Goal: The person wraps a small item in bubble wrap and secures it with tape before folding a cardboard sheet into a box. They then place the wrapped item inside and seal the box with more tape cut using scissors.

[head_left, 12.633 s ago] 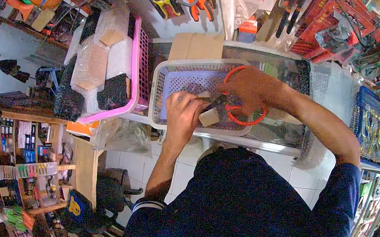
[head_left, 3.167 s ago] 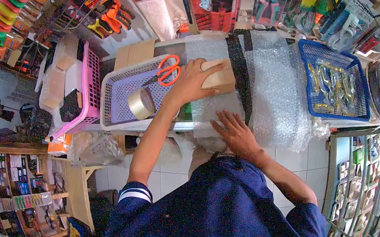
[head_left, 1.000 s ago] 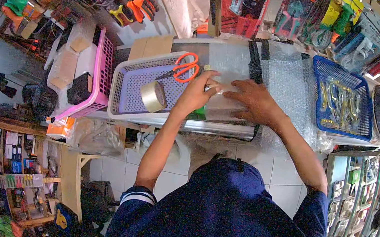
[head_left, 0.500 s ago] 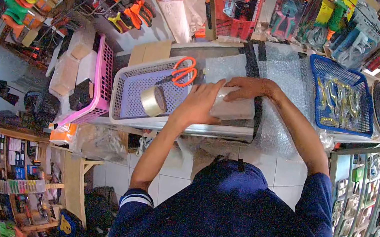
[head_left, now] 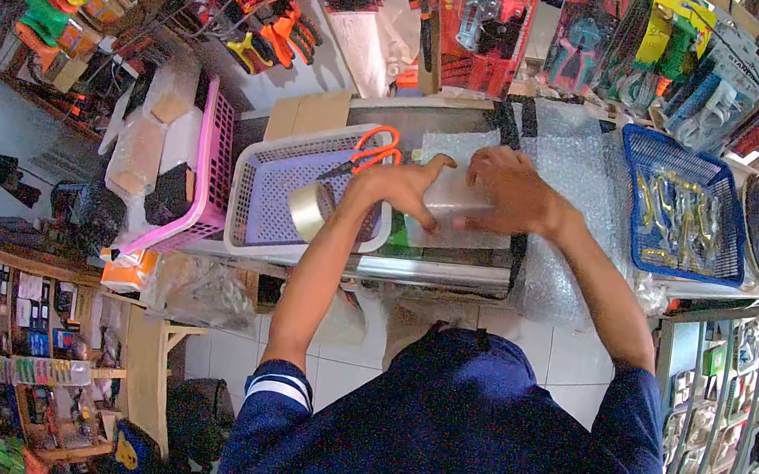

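Observation:
A pale package in clear plastic wrap (head_left: pixel 458 196) is over the counter between my two hands. My left hand (head_left: pixel 400 188) is at its left end, thumb and fingers spread apart. My right hand (head_left: pixel 516 198) curves around its right end, with the fingers on the far side and the thumb on the near side. Close to my left hand is a pale basket with a lilac bottom (head_left: pixel 248 232). In it are a roll of tape (head_left: pixel 309 210) and orange-handled scissors (head_left: pixel 377 149), which lean over its right rim.
Bubble wrap (head_left: pixel 552 267) covers the counter to the right and hangs over its front edge. Beyond it stands a blue basket (head_left: pixel 688 273) of packaged metal parts. A pink crate (head_left: pixel 216 147) holds boxes at left. Packaged tools (head_left: pixel 482 32) hang behind.
My left hand's fingers have spread and moved off the package's top. My right hand has turned and now wraps around the package's right end. The view has shifted slightly.

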A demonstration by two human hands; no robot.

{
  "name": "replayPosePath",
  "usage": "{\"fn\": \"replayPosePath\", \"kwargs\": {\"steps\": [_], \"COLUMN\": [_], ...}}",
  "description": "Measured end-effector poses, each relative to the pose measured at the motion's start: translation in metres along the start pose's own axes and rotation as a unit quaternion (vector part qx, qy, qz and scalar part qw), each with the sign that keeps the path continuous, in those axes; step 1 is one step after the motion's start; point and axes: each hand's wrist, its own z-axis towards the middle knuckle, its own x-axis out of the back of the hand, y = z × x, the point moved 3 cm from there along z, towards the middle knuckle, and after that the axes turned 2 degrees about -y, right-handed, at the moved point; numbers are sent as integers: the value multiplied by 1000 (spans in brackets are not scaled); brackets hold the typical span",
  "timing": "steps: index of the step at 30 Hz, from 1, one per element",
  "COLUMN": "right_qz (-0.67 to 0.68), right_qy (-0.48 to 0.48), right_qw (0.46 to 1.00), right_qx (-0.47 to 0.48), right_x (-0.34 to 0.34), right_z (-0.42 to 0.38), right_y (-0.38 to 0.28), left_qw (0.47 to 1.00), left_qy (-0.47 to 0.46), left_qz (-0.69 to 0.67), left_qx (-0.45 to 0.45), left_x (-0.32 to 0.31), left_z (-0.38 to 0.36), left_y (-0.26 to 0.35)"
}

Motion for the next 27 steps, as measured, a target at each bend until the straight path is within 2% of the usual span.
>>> {"fn": "replayPosePath", "kwargs": {"steps": [2,4,7,8,11,12,15,18,21,24,27], "right_qz": [-108,-83,-42,-25,-2,5,21,28,39,35,20], "right_qy": [82,60,69,77,80,77,61,36,27,50,81], "right_qw": [989,994,997,997,997,997,998,999,998,997,996], "right_qx": [53,27,7,4,-14,-9,-6,-28,-42,-41,-27], "right_x": [-7,-9,-12,-15,-16,-16,-20,-21,-14,-15,-17], "right_z": [-15,-16,-10,-8,5,9,19,25,19,14,5], "right_y": [-8,-1,16,21,38,42,56,62,48,45,39], "left_qw": [1000,999,991,986,992,991,977,962,969,979,982], "left_qy": [-27,-34,43,57,93,119,48,62,43,147,165], "left_qz": [4,9,-32,-88,-72,57,158,239,214,143,73], "left_qx": [-15,-33,-120,-127,-52,-22,135,114,115,0,-55], "left_x": [5,10,32,42,61,66,63,43,30,27,39], "left_z": [15,27,35,38,76,87,100,154,178,172,143], "left_y": [-12,-21,-20,-21,-42,-37,-27,-77,-111,-130,-109]}}
